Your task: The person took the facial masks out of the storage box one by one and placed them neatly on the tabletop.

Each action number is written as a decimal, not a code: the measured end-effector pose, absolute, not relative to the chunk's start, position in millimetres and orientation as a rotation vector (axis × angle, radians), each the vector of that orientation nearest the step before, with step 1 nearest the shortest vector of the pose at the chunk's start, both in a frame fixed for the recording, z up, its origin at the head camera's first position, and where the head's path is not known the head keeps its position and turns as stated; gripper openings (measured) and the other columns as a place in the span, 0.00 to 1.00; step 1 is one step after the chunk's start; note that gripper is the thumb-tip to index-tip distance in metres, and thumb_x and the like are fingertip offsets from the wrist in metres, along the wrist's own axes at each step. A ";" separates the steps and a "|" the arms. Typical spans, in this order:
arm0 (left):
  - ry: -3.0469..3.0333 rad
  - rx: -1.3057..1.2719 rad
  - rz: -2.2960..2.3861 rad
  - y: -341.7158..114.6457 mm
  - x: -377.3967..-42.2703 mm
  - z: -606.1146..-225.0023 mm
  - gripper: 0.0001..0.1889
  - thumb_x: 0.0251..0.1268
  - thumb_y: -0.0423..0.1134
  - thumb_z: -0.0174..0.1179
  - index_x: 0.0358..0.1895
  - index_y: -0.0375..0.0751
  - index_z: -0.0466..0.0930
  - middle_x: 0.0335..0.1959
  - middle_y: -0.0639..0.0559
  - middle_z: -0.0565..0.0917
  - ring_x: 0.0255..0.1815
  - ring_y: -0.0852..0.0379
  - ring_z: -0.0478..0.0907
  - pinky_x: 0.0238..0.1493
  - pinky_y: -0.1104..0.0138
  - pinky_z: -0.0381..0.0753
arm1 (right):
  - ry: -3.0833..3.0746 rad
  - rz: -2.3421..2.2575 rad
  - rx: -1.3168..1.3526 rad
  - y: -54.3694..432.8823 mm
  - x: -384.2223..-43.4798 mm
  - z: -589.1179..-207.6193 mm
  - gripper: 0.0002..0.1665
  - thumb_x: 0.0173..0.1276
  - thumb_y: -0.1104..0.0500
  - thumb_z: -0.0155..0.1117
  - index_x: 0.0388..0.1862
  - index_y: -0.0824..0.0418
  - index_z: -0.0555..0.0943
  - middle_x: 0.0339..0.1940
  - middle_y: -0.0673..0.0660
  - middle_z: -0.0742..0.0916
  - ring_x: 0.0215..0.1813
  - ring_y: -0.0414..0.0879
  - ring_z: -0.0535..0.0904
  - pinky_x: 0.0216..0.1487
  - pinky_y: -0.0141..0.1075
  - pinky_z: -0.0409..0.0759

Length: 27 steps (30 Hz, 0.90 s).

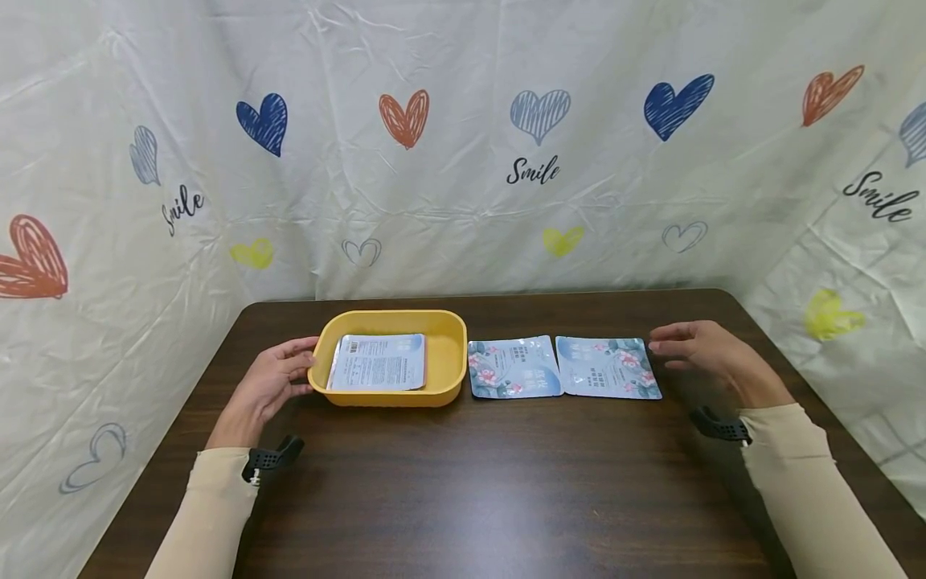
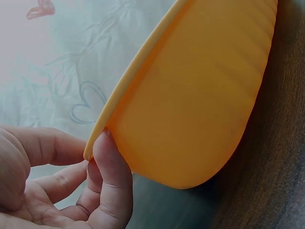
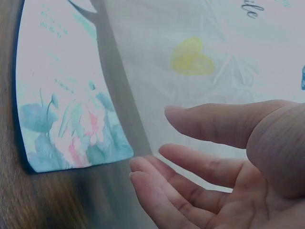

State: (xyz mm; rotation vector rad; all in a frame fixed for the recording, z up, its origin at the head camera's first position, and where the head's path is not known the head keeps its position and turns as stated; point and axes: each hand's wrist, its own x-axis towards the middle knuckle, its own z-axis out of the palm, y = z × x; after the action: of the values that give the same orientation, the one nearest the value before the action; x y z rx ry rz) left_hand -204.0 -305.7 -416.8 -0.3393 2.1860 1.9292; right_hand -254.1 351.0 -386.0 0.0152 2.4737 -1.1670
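Observation:
A yellow plastic basin [image 1: 444,354] stands toward the back of the table. My left hand [image 1: 272,383] holds its left end, with fingertips [image 2: 110,157] at the rim in the left wrist view. Inside the basin lies a pale blue sheet mask packet [image 1: 379,363], printed text side up; whether others lie beneath it I cannot tell. Right of the basin are two flat packets with pink flowers, a left packet [image 1: 515,367] and a right packet [image 1: 608,368], their edges meeting. My right hand [image 1: 705,354] hovers beside the right packet's outer edge, fingers relaxed, holding nothing.
The dark wooden table [image 1: 463,482] extends in front of the basin and packets. A white cloth [image 1: 463,201] with hearts and "Smile" lettering hangs behind the table and along both sides. A black band sits on each wrist.

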 end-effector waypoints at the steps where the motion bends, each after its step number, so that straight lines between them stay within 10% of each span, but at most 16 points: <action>1: 2.187 -0.341 1.929 -305.7 -203.9 -416.7 0.30 0.78 0.40 0.56 0.78 0.41 0.61 0.71 0.38 0.68 0.50 0.53 0.79 0.46 0.65 0.84 | 2.479 -1.173 0.008 349.9 -253.9 -385.1 0.39 0.77 0.47 0.59 0.75 0.72 0.64 0.74 0.76 0.67 0.70 0.69 0.71 0.69 0.62 0.68; 9: 2.187 -0.340 1.928 -305.8 -204.0 -416.4 0.29 0.78 0.40 0.56 0.78 0.41 0.62 0.71 0.38 0.68 0.50 0.53 0.79 0.46 0.65 0.84 | 2.446 -1.272 -0.124 333.7 -255.2 -383.5 0.39 0.76 0.46 0.62 0.73 0.72 0.67 0.71 0.72 0.74 0.63 0.52 0.80 0.63 0.50 0.79; 27: 2.181 -0.355 1.944 -305.4 -204.7 -417.1 0.29 0.77 0.40 0.56 0.77 0.41 0.63 0.69 0.39 0.70 0.49 0.54 0.80 0.45 0.65 0.84 | 2.146 -1.539 -0.275 273.3 -267.2 -376.9 0.31 0.75 0.53 0.64 0.70 0.68 0.71 0.66 0.67 0.81 0.66 0.58 0.79 0.61 0.43 0.81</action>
State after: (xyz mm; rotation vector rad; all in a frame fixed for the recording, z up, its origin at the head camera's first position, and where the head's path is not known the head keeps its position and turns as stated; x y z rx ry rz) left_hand -204.7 -305.4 -417.1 -0.3548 2.1810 1.9437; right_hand -267.2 273.3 -376.9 -0.2748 2.1464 -1.5390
